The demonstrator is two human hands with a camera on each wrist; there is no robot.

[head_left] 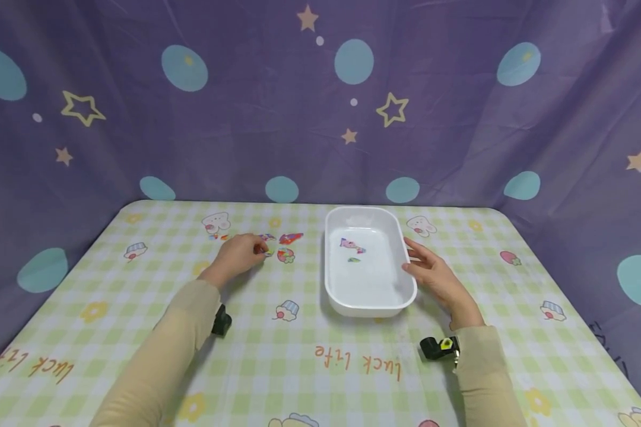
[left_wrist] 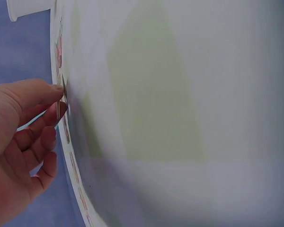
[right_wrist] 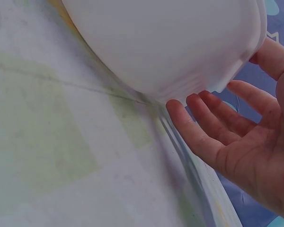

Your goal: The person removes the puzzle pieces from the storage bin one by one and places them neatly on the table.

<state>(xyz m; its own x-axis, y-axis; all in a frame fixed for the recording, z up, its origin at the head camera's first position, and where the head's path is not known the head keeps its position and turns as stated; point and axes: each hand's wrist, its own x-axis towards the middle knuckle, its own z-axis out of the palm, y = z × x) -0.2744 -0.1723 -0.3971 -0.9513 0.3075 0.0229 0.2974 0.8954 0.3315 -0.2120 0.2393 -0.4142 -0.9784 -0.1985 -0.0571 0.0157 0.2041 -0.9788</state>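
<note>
My left hand (head_left: pixel 237 256) is at the left-middle of the table, thumb and forefinger pinching a small flat green piece (head_left: pixel 269 252) low over the cloth. In the left wrist view only the thin edge of that piece shows at the fingertips, and the other fingers curl loosely. A white rectangular tub (head_left: pixel 371 290) stands to the right, with a pinkish-purple piece (head_left: pixel 347 243) and a small green piece (head_left: pixel 354 260) on its floor. My right hand (head_left: pixel 438 279) touches the tub's right side, thumb at the rim and fingers loosely extended against the outer wall.
A red flat piece (head_left: pixel 291 238) and a purplish one (head_left: pixel 267 237) lie just beyond my left hand. More small colourful pieces (head_left: pixel 212 236) lie to its left. The checked tablecloth (head_left: pixel 246 356) has printed pictures, and a purple curtain (head_left: pixel 278 142) hangs behind the table.
</note>
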